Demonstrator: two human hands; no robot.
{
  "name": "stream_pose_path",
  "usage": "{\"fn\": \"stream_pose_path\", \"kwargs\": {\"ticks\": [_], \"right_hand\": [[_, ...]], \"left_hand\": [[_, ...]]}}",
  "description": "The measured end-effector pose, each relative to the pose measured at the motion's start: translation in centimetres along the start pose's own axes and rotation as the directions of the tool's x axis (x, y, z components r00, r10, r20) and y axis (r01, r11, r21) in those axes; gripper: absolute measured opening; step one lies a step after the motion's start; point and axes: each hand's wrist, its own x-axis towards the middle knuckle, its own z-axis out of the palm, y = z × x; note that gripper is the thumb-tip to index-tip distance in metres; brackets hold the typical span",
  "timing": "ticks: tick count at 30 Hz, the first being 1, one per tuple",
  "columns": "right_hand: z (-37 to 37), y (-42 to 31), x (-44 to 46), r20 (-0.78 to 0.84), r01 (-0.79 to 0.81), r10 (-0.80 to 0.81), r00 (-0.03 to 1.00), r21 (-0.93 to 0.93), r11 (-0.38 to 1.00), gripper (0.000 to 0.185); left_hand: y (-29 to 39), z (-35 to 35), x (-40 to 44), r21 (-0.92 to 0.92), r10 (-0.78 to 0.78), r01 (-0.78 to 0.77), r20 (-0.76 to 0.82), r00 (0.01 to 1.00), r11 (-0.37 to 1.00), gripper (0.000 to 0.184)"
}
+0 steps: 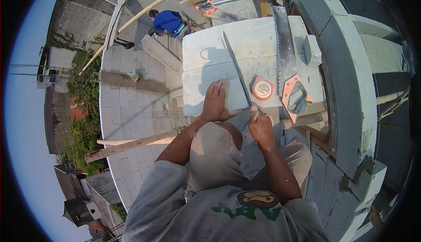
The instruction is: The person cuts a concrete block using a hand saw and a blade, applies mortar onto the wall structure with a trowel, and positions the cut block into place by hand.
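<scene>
My left hand lies flat on a pale lightweight concrete block, fingers stretched forward and thumb out to the side. My right hand is closed around the near end of a saw; its handle is hidden in my fist. The long dark blade is seen nearly edge-on, reaching away across the block beside my left hand. Right of the blade sits a red and white tape measure. Farther right lies a second saw, its teeth facing left and its orange-edged handle toward me.
A third orange-handled saw lies beyond the blocks. A small block offcut rests at the right edge. At the upper left, a person in blue crouches lower down. Wooden poles and block walls flank me.
</scene>
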Motion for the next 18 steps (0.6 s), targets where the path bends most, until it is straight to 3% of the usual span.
{"fn": "stream_pose_path", "kwargs": {"ticks": [5, 8, 13, 18], "right_hand": [[1.8, 4.0, 1.6, 0.054, -0.079, 0.083, 0.995, -0.066, 0.995, 0.054], [3.1, 5.0, 1.7, 0.013, -0.05, 0.051, 0.999, -0.09, 0.995, 0.051], [2.7, 4.9, 1.6, 0.001, -0.006, 0.006, 1.0, -0.057, 0.998, 0.054], [3.5, 3.1, 3.4, -0.004, -0.068, 0.068, 0.998, -0.074, 0.995, 0.059]], "left_hand": [[0.0, 0.1, 0.5, 0.003, -0.021, 0.021, 0.014, 1.0, 1.0, 0.115], [0.0, -0.3, 0.1, 0.007, -0.016, 0.016, -0.015, 1.0, 1.0, 0.115], [0.3, -0.3, 0.5, -0.002, 0.014, -0.014, -0.022, 1.0, 1.0, 0.114], [0.5, -0.6, 0.5, -0.031, -0.07, 0.07, 0.001, 0.998, 0.997, 0.113]]}}
